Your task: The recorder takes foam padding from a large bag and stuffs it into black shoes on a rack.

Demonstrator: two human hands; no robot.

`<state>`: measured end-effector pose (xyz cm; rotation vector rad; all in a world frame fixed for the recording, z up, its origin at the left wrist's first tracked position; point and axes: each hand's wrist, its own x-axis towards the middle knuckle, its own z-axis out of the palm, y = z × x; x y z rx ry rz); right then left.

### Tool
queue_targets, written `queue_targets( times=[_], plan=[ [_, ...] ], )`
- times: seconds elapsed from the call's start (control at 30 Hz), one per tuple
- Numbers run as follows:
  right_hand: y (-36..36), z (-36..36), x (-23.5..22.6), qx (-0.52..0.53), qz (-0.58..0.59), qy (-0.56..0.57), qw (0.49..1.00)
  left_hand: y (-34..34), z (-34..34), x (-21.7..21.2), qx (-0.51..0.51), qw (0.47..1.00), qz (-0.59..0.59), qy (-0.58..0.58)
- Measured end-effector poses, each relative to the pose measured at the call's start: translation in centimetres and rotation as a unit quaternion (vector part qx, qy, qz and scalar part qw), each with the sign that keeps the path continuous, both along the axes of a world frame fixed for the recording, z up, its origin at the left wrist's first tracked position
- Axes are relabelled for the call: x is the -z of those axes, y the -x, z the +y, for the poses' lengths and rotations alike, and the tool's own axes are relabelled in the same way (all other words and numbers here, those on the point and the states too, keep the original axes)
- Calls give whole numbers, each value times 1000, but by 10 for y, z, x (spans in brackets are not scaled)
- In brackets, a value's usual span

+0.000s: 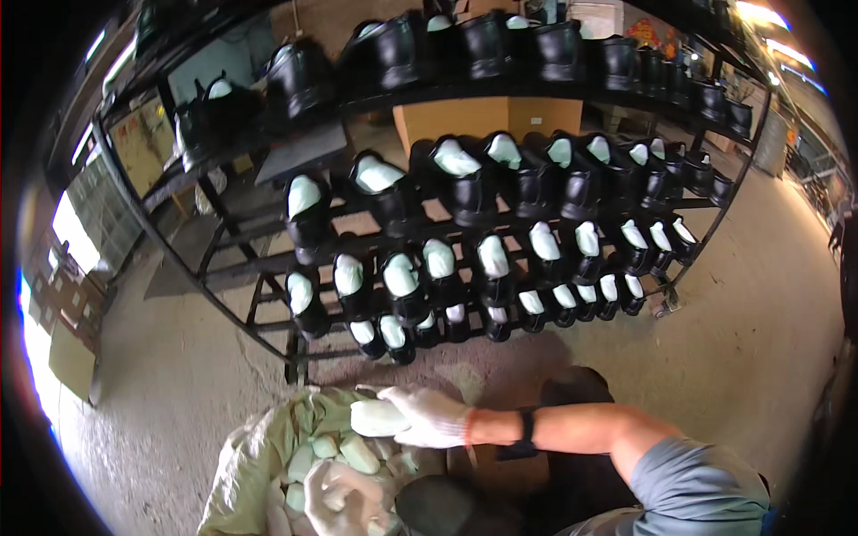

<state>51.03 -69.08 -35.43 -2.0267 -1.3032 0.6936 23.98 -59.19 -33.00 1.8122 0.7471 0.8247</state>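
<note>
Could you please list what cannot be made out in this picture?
- Head view: left hand's wrist, cut off by the lower edge.
- Head view: right hand's palm, hidden by its own back as it holds a pale piece.
- Head view: sack's bottom, cut off by the lower edge.
- Head view: lower-shelf shoes, partly hidden by shoes above.

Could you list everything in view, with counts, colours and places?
Shoes: dozens, black, on the rack
Rack: one, black, centre
Fillings: many, whitish-green, inside shoes
Large box: one, tan, behind the rack
Cartons: several, brown, far left
Floor: one, grey-brown, all around
Sack: one, pale green, lower centre-left
Loose pieces: many, pale green, in the sack
Held piece: one, whitish, in right grip
Wristband: one, black, right wrist
Sleeve: one, grey, lower right
Right grip: one, white-gloved, above the sack
Left grip: one, whitish, in the sack
</note>
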Motion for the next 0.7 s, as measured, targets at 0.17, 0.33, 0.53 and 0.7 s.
queue_targets(
  times=[0.17,0.33,0.53,0.7],
  plan=[
    [-60,-108,-106,131,-24,-207,969,-159,-66,-74,219,973,24,-75],
    [-125,-202,-180,90,-39,-360,928,-268,-134,-112,194,912,-56,-357],
    [-236,-198,-223,276,-9,-538,797,-349,-174,-162,154,904,-114,-381],
    [-303,-131,-242,428,-371,-349,746,-357,-165,-129,213,928,-134,-274]
  ],
)
